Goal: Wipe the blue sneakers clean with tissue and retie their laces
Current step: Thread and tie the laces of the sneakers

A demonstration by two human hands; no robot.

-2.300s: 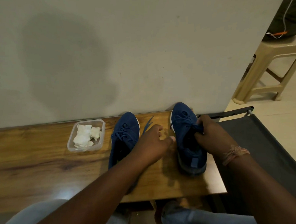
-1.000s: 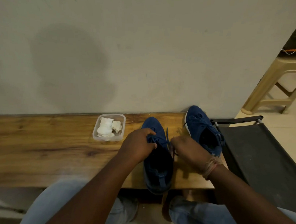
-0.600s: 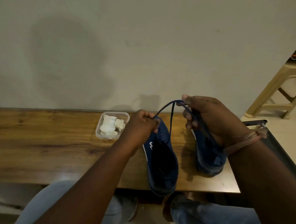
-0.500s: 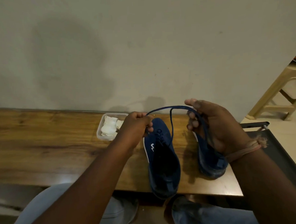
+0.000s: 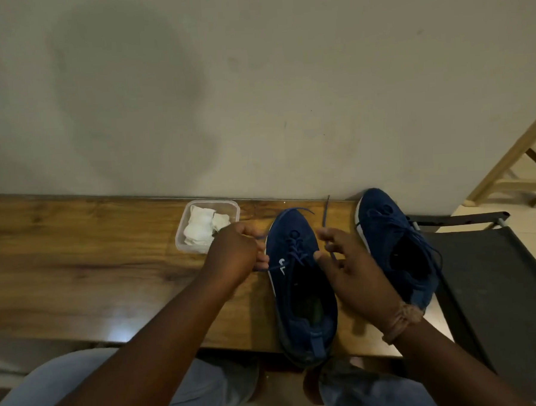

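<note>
Two blue sneakers stand on the wooden bench (image 5: 77, 268), toes toward the wall. The nearer sneaker (image 5: 299, 282) lies between my hands, its heel over the bench's front edge. My left hand (image 5: 235, 254) grips one blue lace end at the shoe's left side. My right hand (image 5: 347, 260) pinches the other lace end (image 5: 325, 212), which runs up toward the wall. The second sneaker (image 5: 396, 245) sits to the right, its laces loose. White tissue (image 5: 201, 228) lies crumpled in a clear plastic tub (image 5: 182, 241) just left of my left hand.
A pale wall rises right behind the bench. To the right stands a black fabric seat (image 5: 497, 284) with a metal frame, and beyond it a beige plastic stool (image 5: 513, 171) on the floor. My knees show below the bench edge.
Both hands have dropped from the raised position and moved apart, pulling the lace down to either side of the nearer sneaker. The lace no longer arcs above the shoe.
</note>
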